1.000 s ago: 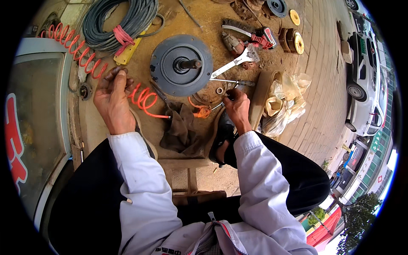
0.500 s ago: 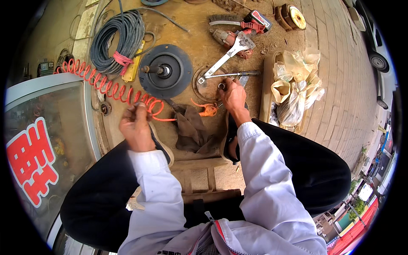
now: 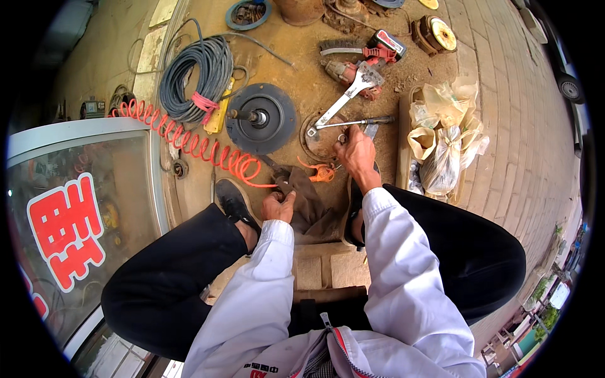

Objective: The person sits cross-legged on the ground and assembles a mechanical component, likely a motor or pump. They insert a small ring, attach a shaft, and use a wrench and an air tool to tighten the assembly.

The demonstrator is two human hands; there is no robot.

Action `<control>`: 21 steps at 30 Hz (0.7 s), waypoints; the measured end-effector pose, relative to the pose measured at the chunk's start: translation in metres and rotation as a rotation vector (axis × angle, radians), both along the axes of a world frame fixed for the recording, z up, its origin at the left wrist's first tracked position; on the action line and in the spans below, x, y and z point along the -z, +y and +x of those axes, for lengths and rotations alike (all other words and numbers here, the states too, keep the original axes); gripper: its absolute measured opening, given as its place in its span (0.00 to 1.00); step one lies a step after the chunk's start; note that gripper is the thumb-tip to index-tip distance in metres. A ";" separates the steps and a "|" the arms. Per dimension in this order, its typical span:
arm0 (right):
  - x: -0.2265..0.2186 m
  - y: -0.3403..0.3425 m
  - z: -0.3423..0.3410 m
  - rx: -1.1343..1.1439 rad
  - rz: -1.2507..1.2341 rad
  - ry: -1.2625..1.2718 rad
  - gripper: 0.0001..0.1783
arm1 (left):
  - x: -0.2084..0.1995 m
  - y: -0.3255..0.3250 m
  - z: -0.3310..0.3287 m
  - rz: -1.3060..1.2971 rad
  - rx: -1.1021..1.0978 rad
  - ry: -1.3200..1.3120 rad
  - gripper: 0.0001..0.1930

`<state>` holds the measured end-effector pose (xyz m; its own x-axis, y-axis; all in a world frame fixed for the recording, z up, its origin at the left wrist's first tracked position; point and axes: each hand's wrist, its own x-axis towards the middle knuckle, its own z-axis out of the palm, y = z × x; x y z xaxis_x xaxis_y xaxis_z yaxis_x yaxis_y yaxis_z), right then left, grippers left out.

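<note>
Both busy: your left hand point(image 3: 278, 206) pinches brown cloth point(image 3: 313, 208); your right hand point(image 3: 358, 156) curls its fingers at a small ring point(image 3: 341, 138), grip unclear.

Glass panel point(image 3: 129, 208), at left: large red characters point(image 3: 66, 233) with white outlines stand at a slant on the pane; part of another red, white-edged character point(image 3: 36, 296) shows lower down, near the rim of the view. White jacket point(image 3: 328, 349): a short row of small dark characters point(image 3: 256, 366) runs across the chest — red lettering point(image 3: 258, 373) sits just beneath, partly cut off by the lower edge.
</note>
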<state>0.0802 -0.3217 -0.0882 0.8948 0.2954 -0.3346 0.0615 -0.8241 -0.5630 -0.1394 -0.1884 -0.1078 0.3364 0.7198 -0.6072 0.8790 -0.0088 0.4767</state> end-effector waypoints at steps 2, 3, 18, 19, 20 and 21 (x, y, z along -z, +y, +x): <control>-0.021 0.009 0.001 -0.025 0.036 -0.009 0.20 | 0.009 0.002 -0.012 0.016 0.052 -0.064 0.22; -0.034 0.011 0.003 -0.031 0.049 -0.021 0.20 | -0.001 0.003 -0.005 0.020 0.085 -0.103 0.20; -0.335 0.007 -0.020 -0.497 0.218 -0.406 0.16 | -0.244 0.022 0.037 -0.478 0.435 -0.728 0.16; -0.348 0.001 -0.033 -0.489 0.253 -0.423 0.17 | -0.270 0.017 0.029 -0.512 0.391 -0.782 0.16; -0.353 -0.007 -0.047 -0.463 0.346 -0.368 0.16 | -0.276 0.014 0.020 -0.554 0.344 -0.904 0.15; -0.356 -0.014 -0.059 -0.412 0.431 -0.278 0.15 | -0.281 0.012 0.013 -0.569 0.329 -0.980 0.15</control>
